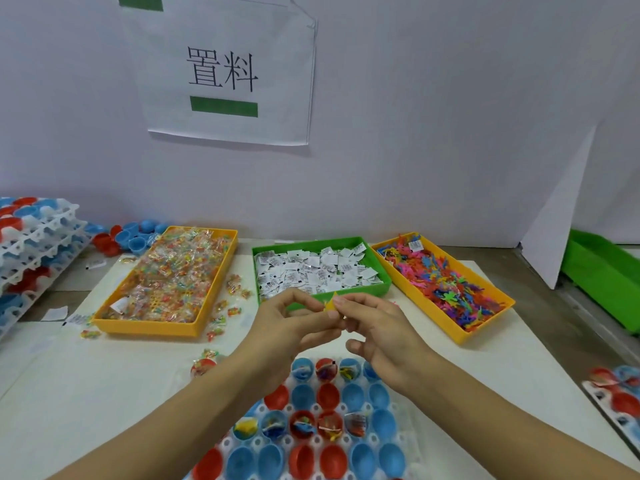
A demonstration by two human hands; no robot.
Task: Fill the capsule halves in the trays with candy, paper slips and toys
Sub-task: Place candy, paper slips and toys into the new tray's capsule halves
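Fingertips of your left hand [294,323] and right hand [375,330] pinch one yellow toy [330,304]; separate it cleanly, then drop it into an empty cup [327,396] below.

nearest the camera: tray of capsule halves [311,455] on the table [86,393], some halves filled, others not. both hands meet above its far edge, left hand [291,327] just left of right hand [381,337], a small toy [330,304] pinched btwn them. behind the hands, 3 bins in a row: candy bin [166,282] on the left, paper slip bin [318,268] in the middle, toy bin [443,282] on the right. loose candies lie round the candy bin. far left: stack of trays [31,251], w/ loose capsule halves [131,235] behind the candy bin. another tray [616,400] at the right edge. wall sign [225,71] above the bins.
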